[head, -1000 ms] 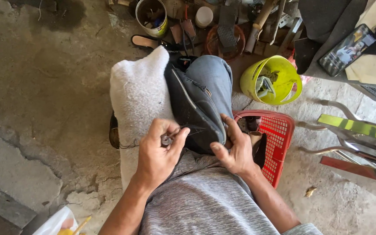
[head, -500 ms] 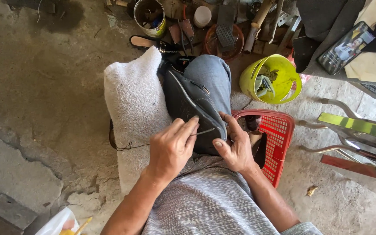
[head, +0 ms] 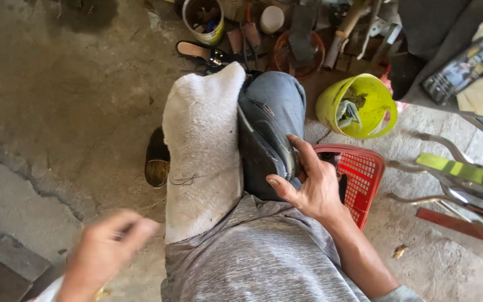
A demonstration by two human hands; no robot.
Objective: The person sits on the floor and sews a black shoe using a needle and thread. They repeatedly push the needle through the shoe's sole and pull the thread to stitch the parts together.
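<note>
Dark grey shoe [head: 264, 142] with the stitched sole edge is lying on your lap, between the white fuzzy cloth [head: 202, 145] over your left knee and your blue jeans knee [head: 275, 92]. Its long side is running away from you, toe end pointing out toward the tools on the floor.

Your right hand [head: 308, 187] is gripping the near end of the shoe. The thumb is pressing on the side facing you and the fingers [head: 303, 154] are wrapping over the sole edge, so this hand is closed on the shoe.

Your left hand [head: 104, 251] is far off to the left and low, well apart from the shoe. It is blurry. The fingers are looking pinched together, maybe on something thin, but you cannot tell what. A thin thread [head: 183, 180] is lying across the white cloth, on the side toward that hand.

So the shoe is lying up and to the right of your left hand, and your right hand is much nearer.

Just beside your right hand a red plastic basket [head: 364, 173] is sitting on the floor, and a yellow-green bucket [head: 359, 106] is standing past it.
</note>
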